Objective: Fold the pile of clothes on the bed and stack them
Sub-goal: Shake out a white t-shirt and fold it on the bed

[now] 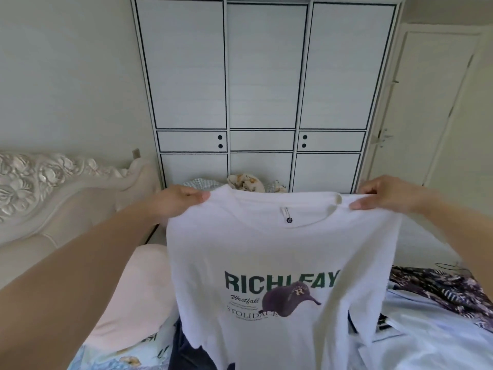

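A white T-shirt point(280, 252) with green lettering and a dark cap print hangs upright in front of me, its printed side facing me. My left hand point(181, 200) pinches its left shoulder and my right hand point(381, 194) pinches its right shoulder, both raised above the bed. Below and to the right lie more clothes: a dark patterned garment point(440, 289) and white garments point(426, 343). A dark blue garment point(184, 351) shows under the shirt's hem.
A pink pillow point(130, 297) lies at the left on a floral bed sheet point(106, 356). An ornate cream headboard point(53, 188) is at the far left. A white wardrobe point(264, 89) faces me, with floral bedding point(245, 184) heaped at its foot. A door point(432, 116) is at the right.
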